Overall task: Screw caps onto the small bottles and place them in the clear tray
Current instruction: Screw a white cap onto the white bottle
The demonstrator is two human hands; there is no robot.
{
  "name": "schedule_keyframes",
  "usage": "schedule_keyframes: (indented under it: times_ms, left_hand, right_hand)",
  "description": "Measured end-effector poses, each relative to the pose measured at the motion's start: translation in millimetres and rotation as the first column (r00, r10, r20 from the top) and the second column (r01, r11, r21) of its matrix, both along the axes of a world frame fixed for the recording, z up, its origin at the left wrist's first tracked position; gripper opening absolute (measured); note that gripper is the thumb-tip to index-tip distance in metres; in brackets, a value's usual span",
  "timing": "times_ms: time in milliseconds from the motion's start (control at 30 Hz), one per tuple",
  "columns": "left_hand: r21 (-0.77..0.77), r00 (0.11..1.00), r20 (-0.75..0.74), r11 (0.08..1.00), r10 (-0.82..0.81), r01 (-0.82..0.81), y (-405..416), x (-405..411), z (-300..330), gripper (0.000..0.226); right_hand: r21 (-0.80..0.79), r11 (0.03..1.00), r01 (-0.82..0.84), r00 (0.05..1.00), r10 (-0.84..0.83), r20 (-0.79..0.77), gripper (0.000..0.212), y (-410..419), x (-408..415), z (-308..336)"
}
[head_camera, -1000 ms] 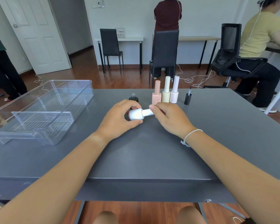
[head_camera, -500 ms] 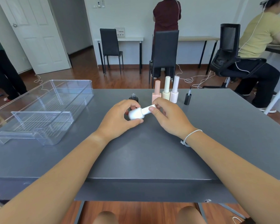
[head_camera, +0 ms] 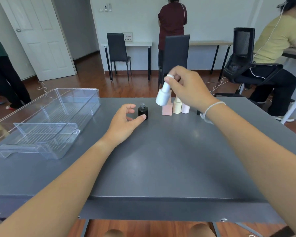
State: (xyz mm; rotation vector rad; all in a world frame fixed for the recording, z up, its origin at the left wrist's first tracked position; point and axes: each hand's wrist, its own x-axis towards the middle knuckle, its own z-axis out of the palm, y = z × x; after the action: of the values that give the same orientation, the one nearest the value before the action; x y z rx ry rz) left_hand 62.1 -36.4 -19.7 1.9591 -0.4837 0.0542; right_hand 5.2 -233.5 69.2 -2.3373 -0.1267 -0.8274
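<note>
So the grey tabletop (head_camera: 161,159) takes up most of the view, and the clear tray (head_camera: 46,120) sits along its left edge, nothing in it that I can see. The right hand (head_camera: 186,88) is up in the air over the far middle of the tabletop, fingers pinching the cap of a white bottle (head_camera: 163,96) so the bottle hangs tilted below it, clear of the surface. The left hand (head_camera: 125,122) rests on the tabletop near the far edge with fingers loosely curled, holding nothing; its thumb tip is right against the base of a small black bottle (head_camera: 143,112) that stands upright with no cap, bare threads showing. Just right of that, near the far edge, three capped bottles stand in a row touching each other: pink bottle (head_camera: 167,109), cream bottle (head_camera: 176,106), pale lilac bottle (head_camera: 185,108), partly hidden behind the hanging white one and the right wrist.
</note>
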Motion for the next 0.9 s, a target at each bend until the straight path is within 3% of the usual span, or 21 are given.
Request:
schedule_keyframes:
  times_ms: [133,400,633,900]
  left_hand:
    - [0.097,0.997,-0.08,0.995,-0.009,0.017,-5.3,15.2,1.7,0.056]
    - [0.145,0.998,-0.042,0.988,0.05,-0.044,-16.9,28.9,1.0,0.046]
    - [0.126,0.997,-0.019,0.99,0.069,-0.066,-16.8,27.7,-1.6,0.032]
    - [0.128,0.999,-0.007,0.99,0.053,-0.051,-15.3,21.5,0.1,0.018]
  right_hand:
    - [-0.078,0.997,-0.004,0.994,-0.005,-0.111,0.019,2.0,26.8,20.1]
    - [-0.317,0.948,0.013,0.941,-0.119,-0.316,0.021,8.3,64.2,8.5]
    - [-0.53,0.846,0.054,0.929,-0.237,-0.283,0.026,13.1,79.5,-1.7]
    - [-0.537,0.84,0.075,0.923,-0.262,-0.281,0.023,14.3,84.8,-8.6]
